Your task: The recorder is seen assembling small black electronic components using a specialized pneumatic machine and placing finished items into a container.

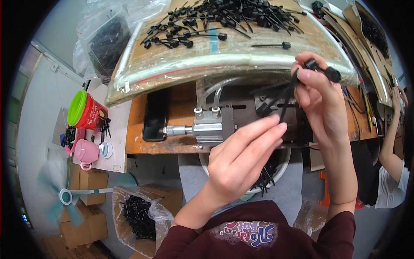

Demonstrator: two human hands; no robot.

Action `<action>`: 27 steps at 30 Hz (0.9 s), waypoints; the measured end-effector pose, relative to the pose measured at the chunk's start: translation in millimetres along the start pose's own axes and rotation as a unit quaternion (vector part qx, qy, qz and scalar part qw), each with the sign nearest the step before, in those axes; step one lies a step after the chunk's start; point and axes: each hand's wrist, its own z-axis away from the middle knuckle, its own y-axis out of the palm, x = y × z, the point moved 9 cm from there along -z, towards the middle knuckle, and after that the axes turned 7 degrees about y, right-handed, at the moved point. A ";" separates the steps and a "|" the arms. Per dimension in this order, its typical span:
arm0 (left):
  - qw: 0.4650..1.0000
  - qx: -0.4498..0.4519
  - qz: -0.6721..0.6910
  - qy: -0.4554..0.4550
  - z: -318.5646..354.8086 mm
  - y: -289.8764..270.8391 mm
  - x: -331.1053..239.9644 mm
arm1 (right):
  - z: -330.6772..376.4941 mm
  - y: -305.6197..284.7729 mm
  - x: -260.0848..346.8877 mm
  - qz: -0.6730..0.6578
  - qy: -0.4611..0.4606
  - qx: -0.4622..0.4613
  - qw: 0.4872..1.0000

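**Desk:** Workshop bench (142, 144), worn orange wood, seen from above the worker's head. What are the hands doing?

**Photographer:** Right hand (317, 93) is raised over the bench, thumb and fingers pinched narrow on a small bunch of black cable ties (282, 93); their heads poke out above the fingertips and the tails hang down toward the left hand. Left hand (241, 157) sits lower and nearer the body, fingers stretched out together, tips touching the hanging tails. Whether it actually grips one, I cannot tell.

**Desk:** Directly around them?

**Photographer:** Just beyond the left fingertips, a silver pneumatic cylinder (209, 127) is bolted to the bench, two clear hoses (215, 93) rising from it, with a dark metal fixture (267, 108) beside it under the right hand. Below the left hand, a white bowl (282, 166) holds more black ties.

**Desk:** Farther out?

**Photographer:** Past both hands, a plastic-wrapped board (224, 60) carries a loose heap of ties (228, 17). Left of the cylinder lies a black phone (155, 114). Well to the left, a red canister with a green lid (86, 112) and a pink mug (86, 152) stand on a white shelf. Low on the left, an open bag of ties (138, 211) sits in a cardboard box by a teal fan (64, 196). At far right, another person's arm (390, 142) reaches up to the bench.
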 end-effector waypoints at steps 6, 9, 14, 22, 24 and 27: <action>0.994 0.104 0.034 -0.011 20.9 7.1 -19.9 | 38.1 -37.0 -3.6 -0.005 -0.017 -0.087 0.996; 0.988 0.143 0.018 -0.052 43.5 19.4 -11.7 | 54.6 -54.3 -2.5 -0.018 -0.031 -0.117 0.992; 0.976 0.192 -0.093 -0.047 64.0 47.7 7.6 | 71.6 -73.7 -16.6 -0.076 -0.032 -0.124 0.989; 0.956 0.246 -0.153 -0.042 57.9 59.6 15.1 | 84.8 -79.6 -26.4 -0.172 -0.026 -0.103 0.979; 0.953 0.254 -0.161 -0.047 58.4 61.1 15.2 | 86.8 -79.1 -30.3 -0.188 -0.020 -0.092 0.978; 0.946 0.271 -0.168 -0.060 58.4 62.1 15.5 | 90.8 -82.4 -35.6 -0.215 -0.011 -0.095 0.972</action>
